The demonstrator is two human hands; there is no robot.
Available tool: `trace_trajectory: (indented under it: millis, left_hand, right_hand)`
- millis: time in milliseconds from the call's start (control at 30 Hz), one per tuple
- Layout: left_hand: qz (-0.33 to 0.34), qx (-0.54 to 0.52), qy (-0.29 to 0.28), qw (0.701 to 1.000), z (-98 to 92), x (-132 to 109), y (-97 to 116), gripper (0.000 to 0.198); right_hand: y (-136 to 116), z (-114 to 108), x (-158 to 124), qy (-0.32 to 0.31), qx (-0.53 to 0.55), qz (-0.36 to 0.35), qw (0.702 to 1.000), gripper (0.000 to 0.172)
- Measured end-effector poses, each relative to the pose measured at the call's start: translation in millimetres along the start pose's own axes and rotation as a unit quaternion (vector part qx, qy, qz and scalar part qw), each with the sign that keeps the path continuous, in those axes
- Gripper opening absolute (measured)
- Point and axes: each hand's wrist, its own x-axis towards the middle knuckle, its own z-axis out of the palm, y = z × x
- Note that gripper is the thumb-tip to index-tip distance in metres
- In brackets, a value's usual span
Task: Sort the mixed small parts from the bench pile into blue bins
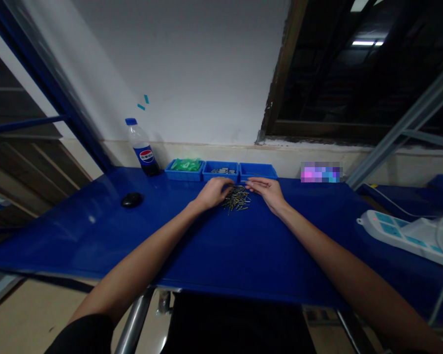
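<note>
A loose pile of thin brass-coloured screws (pixel 237 197) lies on the blue table, between my two hands. My left hand (pixel 212 192) rests at the pile's left side, its fingers curled inward and closed at the edge of the screws. What they hold, if anything, is hidden. On the other side, my right hand (pixel 268 191) is raised slightly, thumb and fingers pinched together. A slim, small piece, which looks like a screw, sticks out from its fingertips toward the left.
Behind the hands stand a blue bin with green bags (pixel 186 165), one with small metal parts (pixel 223 171) and a third blue bin (pixel 258 170). A cola bottle (pixel 143 152) and black mouse (pixel 131 199) are left; a white power strip (pixel 402 233) lies right.
</note>
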Motion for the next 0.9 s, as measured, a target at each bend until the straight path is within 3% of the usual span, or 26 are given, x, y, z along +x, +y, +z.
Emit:
trace_trajectory:
  millis: [167, 267, 433, 700, 900]
  left_hand:
    - [-0.012, 0.107, -0.078, 0.991, -3.8, -2.7, -15.6, 0.030]
    - [-0.018, 0.113, -0.085, 0.990, -1.7, -3.2, -18.2, 0.029]
    - [-0.002, 0.085, -0.046, 0.995, 1.6, -3.4, -18.4, 0.032]
    - [-0.036, 0.037, 0.021, 0.998, 3.6, -3.4, -19.9, 0.021]
    - [-0.007, -0.065, 0.074, 0.995, 8.6, -1.7, -7.5, 0.025]
  right_hand:
    - [0.5, -8.5, 7.4, 0.018, 0.014, -0.079, 0.997, 0.065]
    - [3.3, -8.6, 4.9, 0.014, -0.007, -0.060, 0.998, 0.055]
    - [7.5, -3.7, -2.6, 0.020, -0.023, -0.031, 0.999, 0.038]
    - [9.5, -3.7, -5.0, 0.003, -0.032, -0.028, 0.999, 0.033]
    - [7.4, -0.6, -7.2, -0.027, -0.061, -0.026, 0.997, 0.037]
